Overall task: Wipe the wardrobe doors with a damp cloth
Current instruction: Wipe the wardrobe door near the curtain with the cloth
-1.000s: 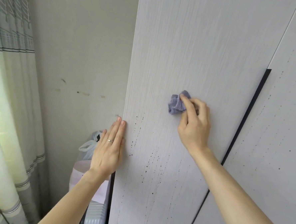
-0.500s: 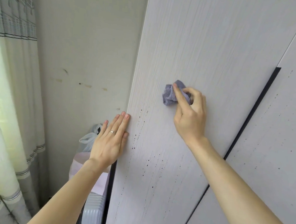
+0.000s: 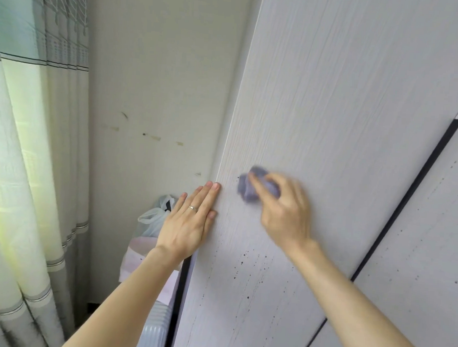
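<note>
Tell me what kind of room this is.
Probably a bedroom in a home: tall pale wardrobe doors with a dark strip handle, a backlit striped curtain at left, and a plastic bag and ribbed suitcase stowed in the gap beside the wardrobe.

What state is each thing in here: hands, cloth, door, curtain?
White wood-grain wardrobe door, dark specks low down.
Small purple cloth, bunched, pressed on the door.
Right hand, grips the cloth, blurred.
Left hand, flat on the door's edge, fingers straight.
Pale striped curtain, drawn.
</note>
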